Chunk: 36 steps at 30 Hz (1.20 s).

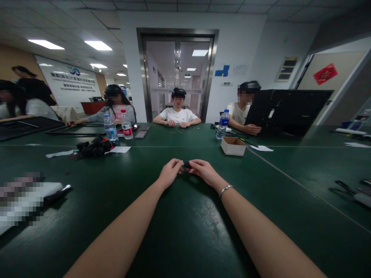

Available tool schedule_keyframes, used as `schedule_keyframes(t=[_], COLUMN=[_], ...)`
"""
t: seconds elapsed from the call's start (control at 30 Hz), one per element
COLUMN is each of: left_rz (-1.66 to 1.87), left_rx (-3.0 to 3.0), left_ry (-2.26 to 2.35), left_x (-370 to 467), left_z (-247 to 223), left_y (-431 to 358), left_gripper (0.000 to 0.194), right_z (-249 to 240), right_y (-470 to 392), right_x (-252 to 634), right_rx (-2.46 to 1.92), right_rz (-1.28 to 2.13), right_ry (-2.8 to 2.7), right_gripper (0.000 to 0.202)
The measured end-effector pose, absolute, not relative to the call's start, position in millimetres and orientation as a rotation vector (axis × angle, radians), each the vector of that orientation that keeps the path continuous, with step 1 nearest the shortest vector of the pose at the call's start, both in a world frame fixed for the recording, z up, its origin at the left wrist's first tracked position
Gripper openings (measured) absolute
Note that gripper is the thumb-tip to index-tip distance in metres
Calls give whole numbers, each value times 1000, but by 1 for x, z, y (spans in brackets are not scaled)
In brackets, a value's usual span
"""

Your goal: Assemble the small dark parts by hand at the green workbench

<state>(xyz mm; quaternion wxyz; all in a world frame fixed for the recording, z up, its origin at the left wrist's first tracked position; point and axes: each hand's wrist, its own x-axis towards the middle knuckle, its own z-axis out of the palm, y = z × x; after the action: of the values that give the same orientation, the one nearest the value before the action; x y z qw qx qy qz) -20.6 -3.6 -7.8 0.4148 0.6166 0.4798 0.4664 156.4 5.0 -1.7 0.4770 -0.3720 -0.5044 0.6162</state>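
A small dark cylindrical piece (186,164) is held just above the green table (185,216), between my two hands. My left hand (171,172) pinches its left end with thumb and fingers. Its right end is gripped in the fingertips of my right hand (205,172), whose wrist wears a silver bracelet. The piece is too small and too covered by fingers to name its exact kind. Both forearms reach forward over the tabletop.
An open cardboard box (233,148) and a water bottle (222,124) stand ahead right. Ahead left are a heap of black cables (94,148), papers and two bottles. A dark monitor-like panel (290,112) stands far right. Several people sit across the table.
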Motion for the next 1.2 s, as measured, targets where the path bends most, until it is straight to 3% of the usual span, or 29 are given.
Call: schedule_keyframes(t=[0.1,0.27,0.53,0.7,1.2], left_rz=[1144,1182,1249,1196,1211], left_rx=[1585,1594,1547,1562,1548], left_ry=[1252,1148,1168,1174,1182], left_x=[-20,-22,-22,-21,-20], left_z=[-5,-5,-13,-12,-11], left_y=[-5,-5,0,-1,-2], left_gripper=[35,17,33,25,28], right_z=[-1,1,1,0,0], right_y=[4,3,3,3,5], right_x=[157,157,156,156,156], right_rx=[-914,-930,-926,-942,-954], right_rz=[1493,1475,1491,1480,1469], right_ry=[-1256,-1271,-1254,-1255,-1259], right_gripper=[27,24,23,26,25])
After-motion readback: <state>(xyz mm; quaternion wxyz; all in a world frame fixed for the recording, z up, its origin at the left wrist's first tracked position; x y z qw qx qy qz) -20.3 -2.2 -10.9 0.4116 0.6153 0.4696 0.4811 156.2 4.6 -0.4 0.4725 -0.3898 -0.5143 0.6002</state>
